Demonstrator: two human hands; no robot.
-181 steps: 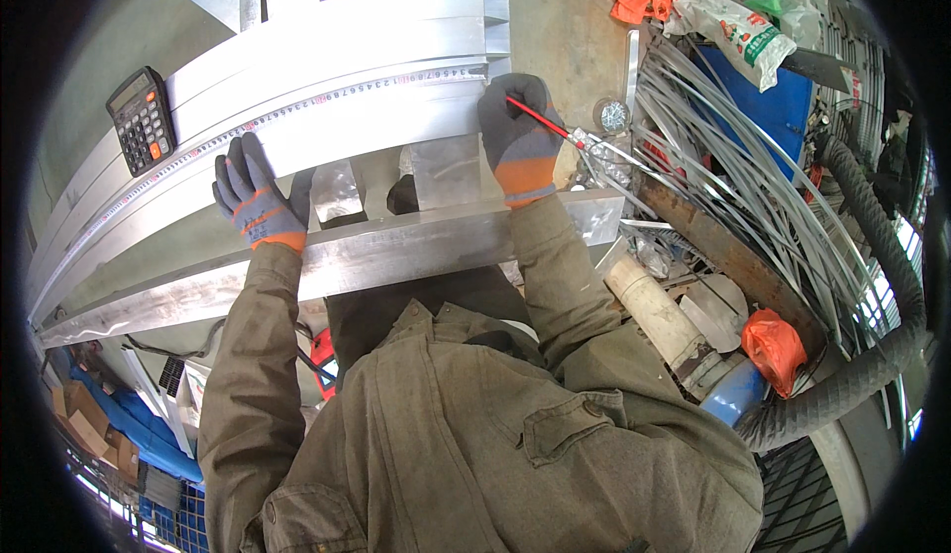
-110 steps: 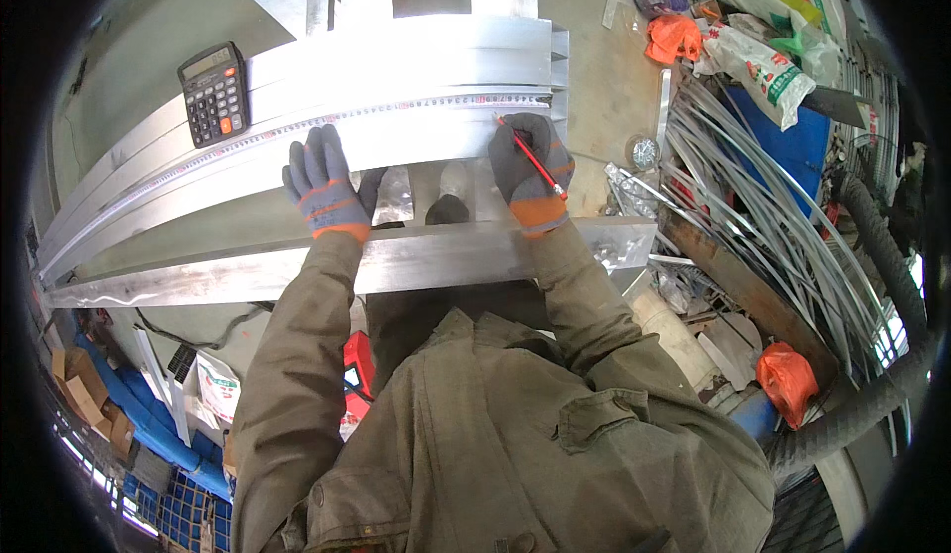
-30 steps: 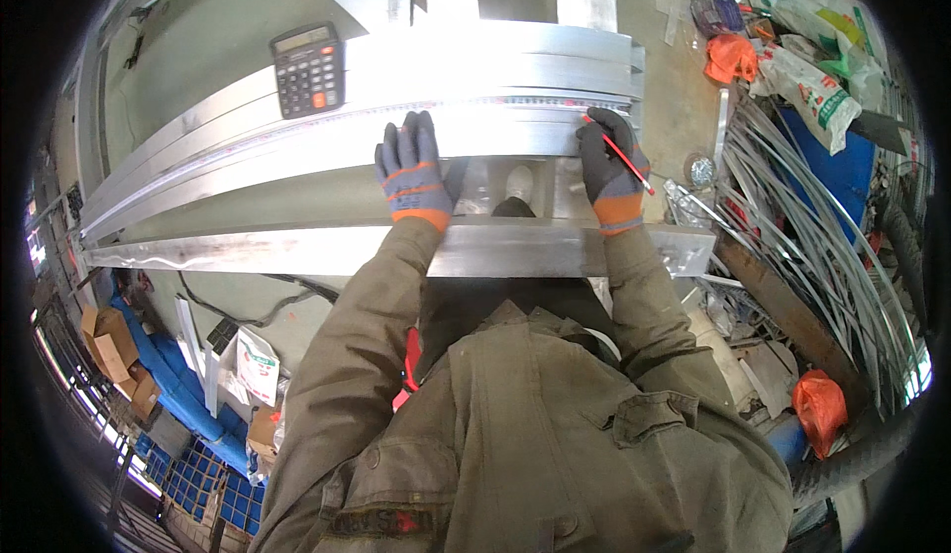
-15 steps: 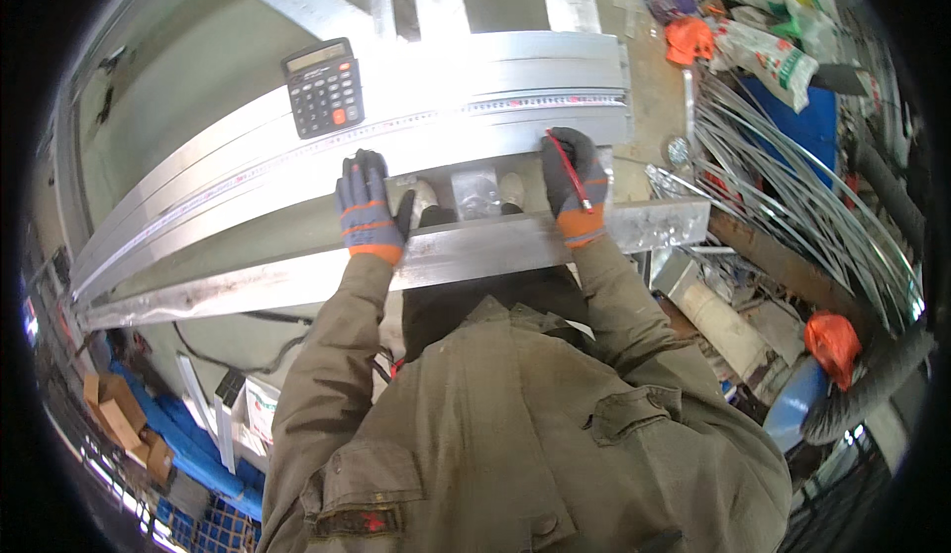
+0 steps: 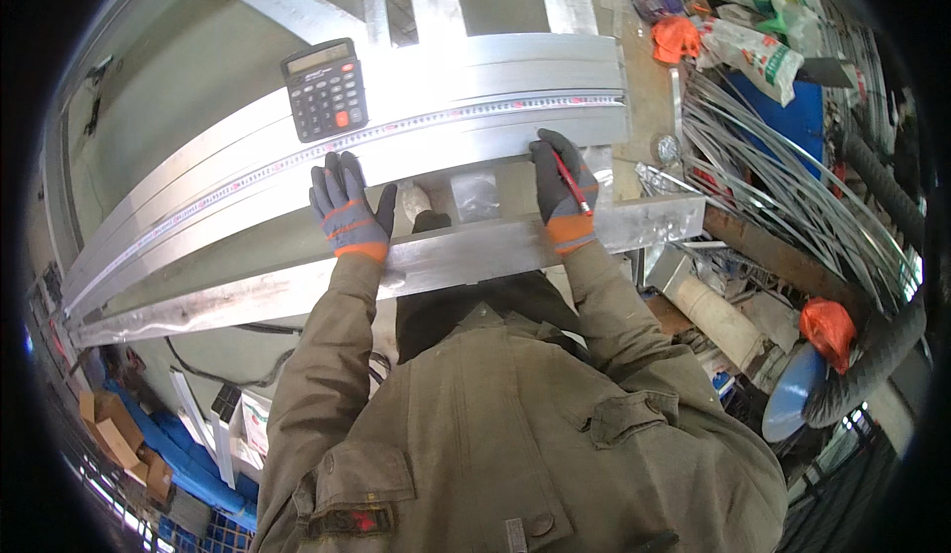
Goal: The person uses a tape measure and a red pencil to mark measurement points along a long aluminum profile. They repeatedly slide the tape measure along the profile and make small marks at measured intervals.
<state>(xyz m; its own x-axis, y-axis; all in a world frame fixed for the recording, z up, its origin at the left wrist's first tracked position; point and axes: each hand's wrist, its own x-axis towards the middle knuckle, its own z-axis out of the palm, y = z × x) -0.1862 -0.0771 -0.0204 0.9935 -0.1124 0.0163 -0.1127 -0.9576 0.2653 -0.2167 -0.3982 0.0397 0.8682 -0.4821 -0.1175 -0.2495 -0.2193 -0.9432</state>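
Across the upper middle of the frame, the tape measure (image 5: 396,127) already lies stretched along metal bars (image 5: 475,139). The left hand (image 5: 349,206) is spread at their near edge; the right hand (image 5: 555,185) pinches a red pencil (image 5: 581,197). I see no mark, so marking seems undone.

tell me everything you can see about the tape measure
The tape measure shows as a long, narrow, pale strip with dark graduations and some red marks. It lies extended lengthwise along the metal bars, reaching about their right end; its far-left end is too faint to make out. Its curve may come from the lens. No case is visible. The calculator sits just beyond it, and the left hand's fingertips are very near; contact with either is unclear.
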